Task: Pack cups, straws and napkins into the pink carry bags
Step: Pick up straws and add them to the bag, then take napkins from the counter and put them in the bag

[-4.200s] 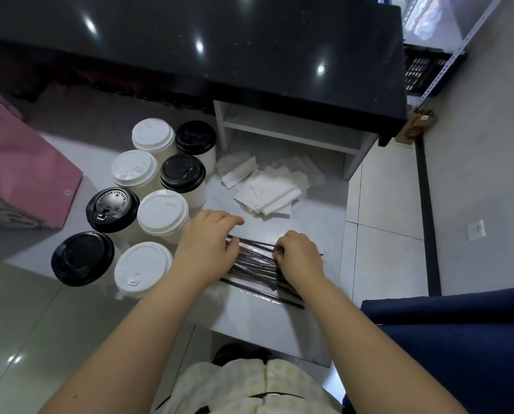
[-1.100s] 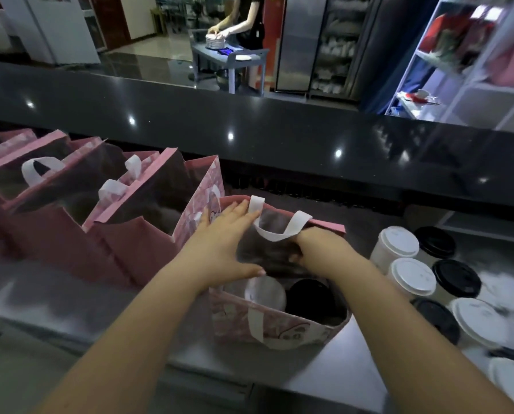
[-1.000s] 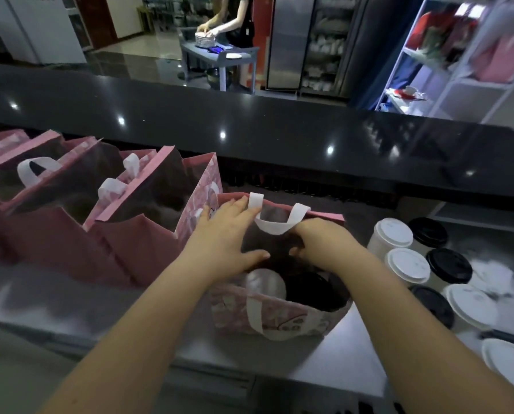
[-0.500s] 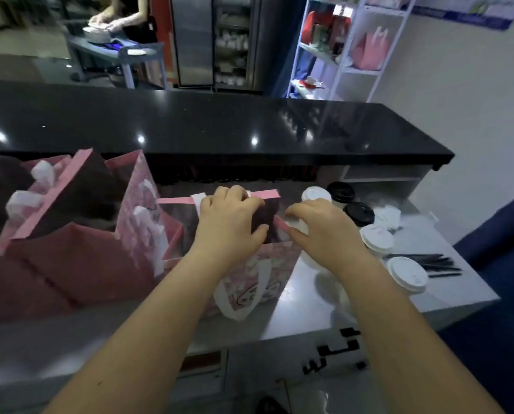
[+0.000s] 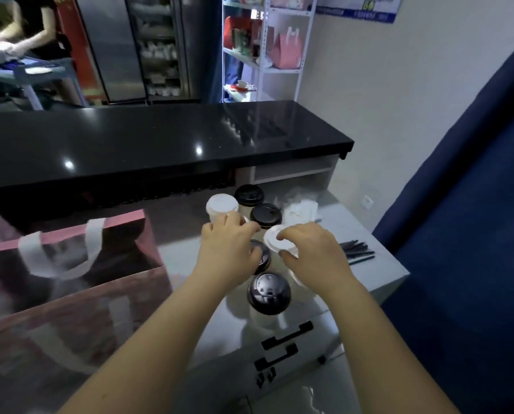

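Half a second ago both our hands were on the top edge of the pink bag (image 5: 100,309). Now they have left it and are over the cups to its right. The bag stands open on the left of the grey table (image 5: 378,273), blurred, with its white handle hanging over the opening.

Our right hand (image 5: 312,249) grips a white-lidded cup (image 5: 272,239), fingers and thumb curled round the rim of the lid. Our left hand (image 5: 227,252) lies bent over a black-lidded cup (image 5: 263,258), just beside the right hand. The hand hides most of the lid, so we cannot tell whether it holds the cup or only touches it.

The nearest cup (image 5: 269,292), black-lidded, stands between our forearms, right in front of those two. The back cups (image 5: 265,215) stand behind our fingers, near the napkins (image 5: 300,209). The straws (image 5: 357,252) lie at the right edge of the table, apart from the cups.

Behind the table runs a black counter (image 5: 160,138). Beyond it are a shelf (image 5: 279,49) with a pink bag on it and a person (image 5: 31,28) at another table. A blue cloth (image 5: 465,204) fills the right side.
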A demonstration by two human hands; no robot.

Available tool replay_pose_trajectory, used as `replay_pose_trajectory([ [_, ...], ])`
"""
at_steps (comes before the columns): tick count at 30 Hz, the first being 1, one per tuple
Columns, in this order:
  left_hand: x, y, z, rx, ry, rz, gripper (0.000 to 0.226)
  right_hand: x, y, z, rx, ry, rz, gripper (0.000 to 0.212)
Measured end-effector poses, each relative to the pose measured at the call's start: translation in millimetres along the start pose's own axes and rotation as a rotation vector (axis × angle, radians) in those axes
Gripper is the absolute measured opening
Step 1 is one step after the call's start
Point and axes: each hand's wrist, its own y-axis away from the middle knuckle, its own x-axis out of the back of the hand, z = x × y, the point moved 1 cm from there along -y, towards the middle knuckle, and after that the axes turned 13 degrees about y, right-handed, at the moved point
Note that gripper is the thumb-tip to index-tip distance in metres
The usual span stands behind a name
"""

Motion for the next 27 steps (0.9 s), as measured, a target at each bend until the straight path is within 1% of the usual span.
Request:
replay_pose_trajectory([
  [6, -82.5, -42.7, 54.0, 0.102, 0.070, -0.071, 0.039, -30.5, -0.9, 99.7, -0.002, -0.049, -0.107, 0.027],
  [11, -116.7, -68.8, 70.9, 0.172, 0.080, -0.071, 0.037, -55.5, -14.0, 155.9, -0.005, -0.136, -0.167, 0.027],
  [19, -131.2, -119.1, 56.6, 0.216, 0.091, -0.033, 0.039, -94.5, -56.0, 180.7, -0.023, -0.205, -0.228, 0.025],
  [27, -150.3, -181.3, 35.8, 0.151, 0.049, -0.105, 0.042, -115.4, -111.2, 191.7, -0.053, -0.168, -0.225, 0.023],
])
